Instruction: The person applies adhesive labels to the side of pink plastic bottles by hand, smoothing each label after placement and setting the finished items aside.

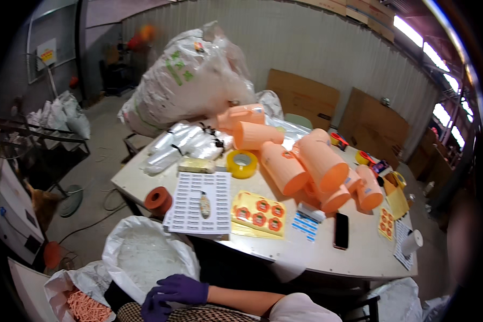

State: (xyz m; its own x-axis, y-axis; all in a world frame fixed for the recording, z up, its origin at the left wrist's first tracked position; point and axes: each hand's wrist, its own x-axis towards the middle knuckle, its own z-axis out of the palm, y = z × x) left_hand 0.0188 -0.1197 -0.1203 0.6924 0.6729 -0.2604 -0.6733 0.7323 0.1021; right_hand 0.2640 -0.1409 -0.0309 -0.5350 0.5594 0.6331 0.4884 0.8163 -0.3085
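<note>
Both my hands wear purple gloves and rest low at the front, beside an open white sack [145,252]. My right hand [182,290] lies over my left, its fingers reaching leftward and somewhat apart, with no object visible in it. Partly covered by it, my left hand [154,309] sits over checkered cloth; its fingers are mostly hidden. On the table [252,248] beyond the hands are a sheet of printed labels [188,212] and yellow sheets of round orange stickers [258,213]. Several peach plastic jugs [284,167] lie on their sides farther back.
Clear plastic bags [180,142], yellow tape [242,163], a reddish-brown roll [158,200] and a phone [341,231] occupy the tabletop. A huge stuffed white sack [193,78] stands behind. Small peach pieces [88,307] fill a bag at lower left. Cardboard [303,97] leans on the wall.
</note>
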